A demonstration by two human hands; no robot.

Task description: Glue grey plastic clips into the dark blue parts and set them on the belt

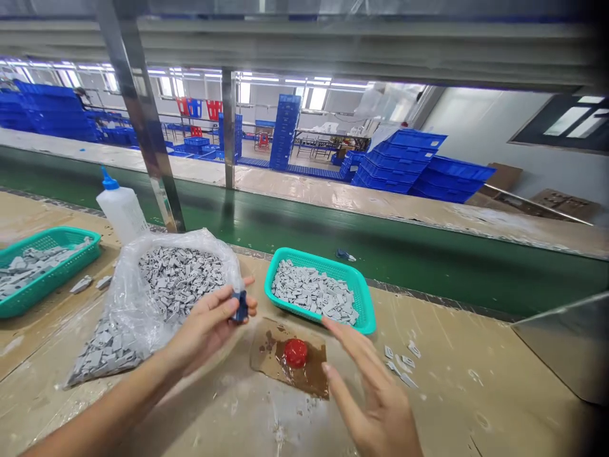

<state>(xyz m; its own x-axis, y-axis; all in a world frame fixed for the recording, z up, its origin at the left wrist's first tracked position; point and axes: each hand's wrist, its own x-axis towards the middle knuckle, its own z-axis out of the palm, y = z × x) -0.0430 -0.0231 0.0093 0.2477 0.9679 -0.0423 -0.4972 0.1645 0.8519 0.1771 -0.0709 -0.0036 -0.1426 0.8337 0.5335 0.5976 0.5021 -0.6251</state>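
Note:
My left hand holds a small dark blue part between thumb and fingers, beside an open clear plastic bag full of small grey pieces. My right hand is spread, with nothing between its fingers. Its fingertips are near the front edge of a green basket that holds many grey pieces. Between my hands, a glossy red round thing sits on a wet brown sheet on the table.
A white bottle with a blue nozzle stands behind the bag. Another green basket is at the left. Loose grey pieces lie at the right. Beyond runs a green belt with a dark part.

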